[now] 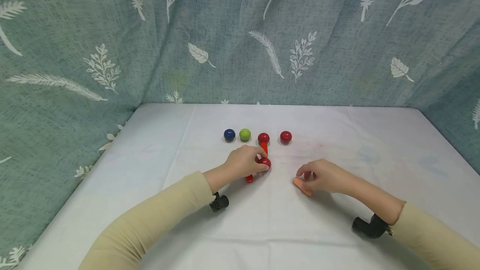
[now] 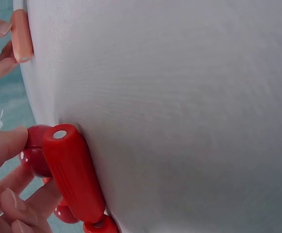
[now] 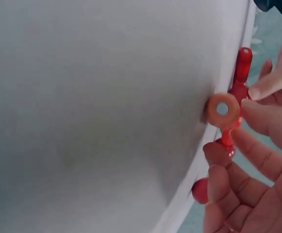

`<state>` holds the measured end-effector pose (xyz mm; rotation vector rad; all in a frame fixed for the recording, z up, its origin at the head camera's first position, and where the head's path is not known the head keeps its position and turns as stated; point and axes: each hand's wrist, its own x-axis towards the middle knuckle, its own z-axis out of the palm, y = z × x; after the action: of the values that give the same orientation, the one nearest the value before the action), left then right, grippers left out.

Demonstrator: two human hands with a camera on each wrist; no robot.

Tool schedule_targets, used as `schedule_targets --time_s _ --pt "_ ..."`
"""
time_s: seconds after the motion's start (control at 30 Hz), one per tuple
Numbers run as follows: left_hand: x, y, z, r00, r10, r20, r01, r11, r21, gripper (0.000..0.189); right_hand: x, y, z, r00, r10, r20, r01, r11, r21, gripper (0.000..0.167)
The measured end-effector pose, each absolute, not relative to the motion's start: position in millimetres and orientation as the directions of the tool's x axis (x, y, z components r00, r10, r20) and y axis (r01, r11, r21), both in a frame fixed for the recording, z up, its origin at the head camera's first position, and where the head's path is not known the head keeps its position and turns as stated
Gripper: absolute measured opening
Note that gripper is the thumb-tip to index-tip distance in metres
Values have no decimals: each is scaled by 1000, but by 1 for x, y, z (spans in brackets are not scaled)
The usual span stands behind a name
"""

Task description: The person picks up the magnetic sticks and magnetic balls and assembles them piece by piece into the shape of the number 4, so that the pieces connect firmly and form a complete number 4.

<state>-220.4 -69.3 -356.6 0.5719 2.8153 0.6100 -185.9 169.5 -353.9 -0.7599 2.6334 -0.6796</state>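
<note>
My left hand (image 1: 243, 161) pinches a glossy red ball (image 1: 265, 163) between thumb and fingers. Close by it lies a ridged red rod (image 2: 73, 170) with a silvery round spot in its end; in the head view the hand covers most of this rod. Another red rod (image 1: 264, 148) runs from beside the held ball to a second red ball (image 1: 263, 137) farther back. To the right, my right hand (image 1: 324, 176) holds a short orange rod (image 1: 303, 186) by thumb and fingertips, close over the cloth. Its silvery end faces the right wrist view.
Behind the hands, a dark blue ball (image 1: 229, 135), a green ball (image 1: 245, 134) and a loose red ball (image 1: 286, 137) sit in a row with the joined one. White cloth (image 1: 210, 241) covers the table. A leaf-patterned curtain (image 1: 232, 36) hangs behind and at both sides.
</note>
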Motion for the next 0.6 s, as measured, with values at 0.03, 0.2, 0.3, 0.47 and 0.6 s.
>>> schedule_targets --time_s 0.03,0.2,0.3,0.47,0.6 --pt "-220 -69 -357 -906 409 -112 326 841 432 28 -185 170 -354 -811 -560 -166 -410 748 -522 17" --pt "-220 -70 -356 -902 415 -119 323 832 452 28 -182 169 -357 -815 -557 -161 -418 757 -502 16" --pt "-221 -72 -357 -896 422 -135 319 825 466 29 -182 169 -358 -808 -570 -147 -440 751 -493 16" --pt "-222 -75 -357 -882 443 -160 314 807 500 33 -182 170 -360 -801 -585 -127 -464 740 -487 17" --pt "-224 -78 -356 -871 466 -155 326 785 526 32 -181 170 -360 -794 -596 -117 -475 729 -492 19"
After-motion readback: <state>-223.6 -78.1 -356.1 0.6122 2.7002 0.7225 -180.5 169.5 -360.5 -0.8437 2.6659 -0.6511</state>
